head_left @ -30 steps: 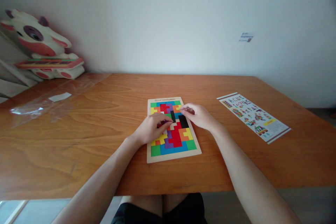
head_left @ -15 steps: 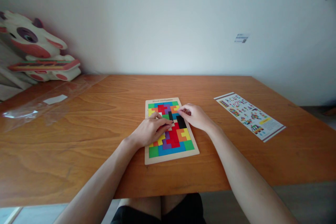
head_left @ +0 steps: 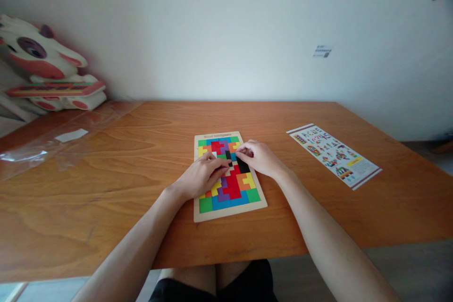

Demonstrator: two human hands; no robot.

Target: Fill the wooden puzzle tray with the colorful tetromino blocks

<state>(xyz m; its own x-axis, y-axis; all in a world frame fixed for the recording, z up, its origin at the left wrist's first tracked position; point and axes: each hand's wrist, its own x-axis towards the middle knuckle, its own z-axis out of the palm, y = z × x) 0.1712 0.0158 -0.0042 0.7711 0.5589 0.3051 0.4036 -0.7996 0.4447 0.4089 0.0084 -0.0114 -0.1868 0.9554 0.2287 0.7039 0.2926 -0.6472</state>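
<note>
A wooden block puzzle board (head_left: 230, 213) lies flat on the table, filled with red, blue, green, yellow, orange, purple and black pieces. My left hand (head_left: 202, 175) rests across its left side with fingers drawn together. Those fingertips touch down near a narrow black piece (head_left: 228, 155) at the middle. My right hand (head_left: 261, 158) reaches over the board's right edge, thumb and forefinger pinched beside a larger black patch (head_left: 242, 165). Whatever is between the fingers of either hand is too small or hidden to name. Beneath my left hand, some pieces are covered.
On the right lies a printed picture sheet (head_left: 334, 155). Clear plastic wrapping (head_left: 38, 151) with a white label is spread at the left. A cow-shaped toy keyboard (head_left: 56, 89) stands in the back left corner, near the wall (head_left: 212, 33).
The view has shifted slightly. My right thumb and forefinger have moved a little left over the board. My left hand stays in nearly the same place.
</note>
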